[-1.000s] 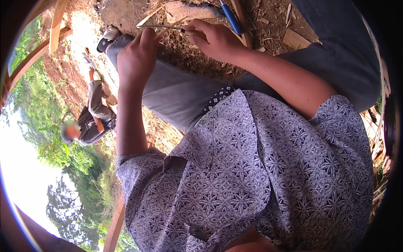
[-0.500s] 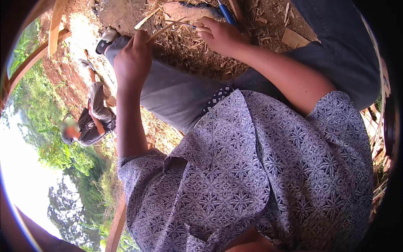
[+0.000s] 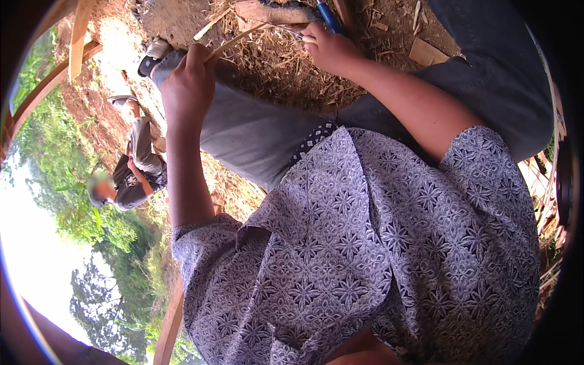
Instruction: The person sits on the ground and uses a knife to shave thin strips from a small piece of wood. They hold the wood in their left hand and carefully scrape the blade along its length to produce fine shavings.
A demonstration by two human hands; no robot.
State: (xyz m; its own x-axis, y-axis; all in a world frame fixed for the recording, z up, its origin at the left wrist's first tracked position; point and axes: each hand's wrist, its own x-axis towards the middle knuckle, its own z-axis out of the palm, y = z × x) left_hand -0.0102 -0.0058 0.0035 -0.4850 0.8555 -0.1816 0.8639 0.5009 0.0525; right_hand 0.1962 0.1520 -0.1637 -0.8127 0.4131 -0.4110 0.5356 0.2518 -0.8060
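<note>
My left hand (image 3: pixel 188 85) is closed around one end of a thin pale strip of wood or bamboo (image 3: pixel 240 38). The strip runs up and to the right toward my right hand (image 3: pixel 331 48). My right hand is closed on a blue-handled tool (image 3: pixel 328 15), whose handle sticks out above the fist; a small pale tip shows at the strip by the fingers. Both hands are held over my outstretched leg in grey trousers (image 3: pixel 255 128). Dry shavings (image 3: pixel 280 73) cover the ground beneath them.
Another person (image 3: pixel 131 176) crouches on the red earth at the left. Wooden poles (image 3: pixel 76 36) frame the left side, and one pole (image 3: pixel 170 322) shows at the bottom. A flat wood offcut (image 3: pixel 426 52) lies at the top right. My patterned shirt (image 3: pixel 377 243) fills the lower view.
My hands have drawn apart along the strip: the right hand moved right and slightly up, the left hand a little to the left. The crouching person stays in place.
</note>
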